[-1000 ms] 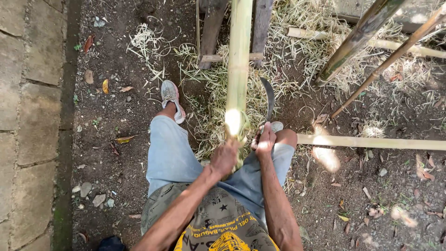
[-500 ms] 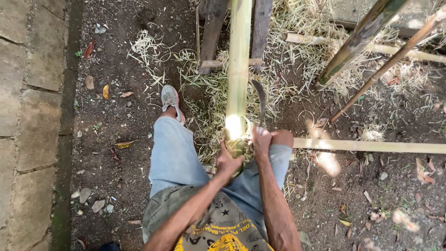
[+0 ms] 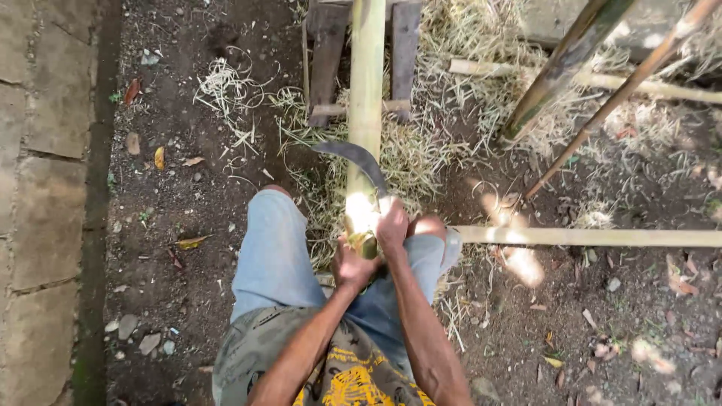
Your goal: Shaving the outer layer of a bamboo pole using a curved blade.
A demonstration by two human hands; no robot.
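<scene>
- Bamboo pole (image 3: 366, 90) is laid lengthwise between the knees, over straw-strewn ground (image 3: 188, 218).
- Its near end is gripped by the left hand (image 3: 352, 265).
- A curved knife (image 3: 355, 156) is clamped in the right hand (image 3: 392, 224), blade across the pole.

Ground surface: dark bare soil (image 3: 188, 225), scattered with small stones and dry leaves. Left edge of the frame — a strip of weathered stone paving (image 3: 41, 188) with open joints. Upper centre and upper right: pale dry straw and shavings (image 3: 451, 143) cover the soil. Sunlight is dappled — bright patches (image 3: 523, 263) fall at right of centre; the rest lies in shade.
</scene>
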